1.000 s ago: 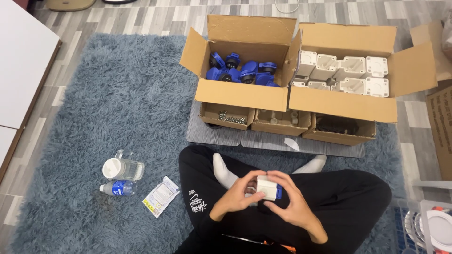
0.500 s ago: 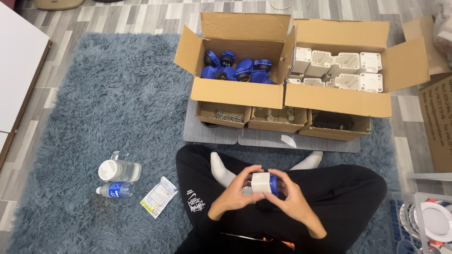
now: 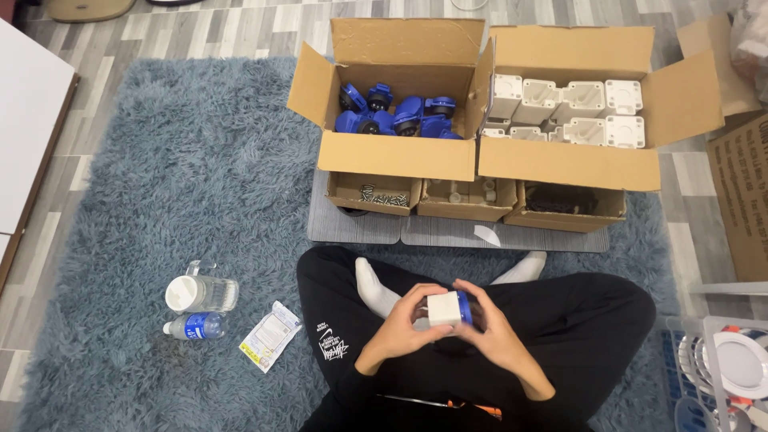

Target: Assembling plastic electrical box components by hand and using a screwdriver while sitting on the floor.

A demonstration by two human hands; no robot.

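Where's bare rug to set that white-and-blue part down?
Free: rug left of the blue-parts box, above the jar. Crowded: three trays ahead of the knees, and jar, bottle and packet by the left knee. Both hands hold the part.

Both hands point(image 3: 448, 328) hold a small box point(image 3: 445, 308) over the lap. Two open cartons point(image 3: 392, 156) sit ahead; a jar point(image 3: 200, 293) and bottle point(image 3: 194, 326) lie left.
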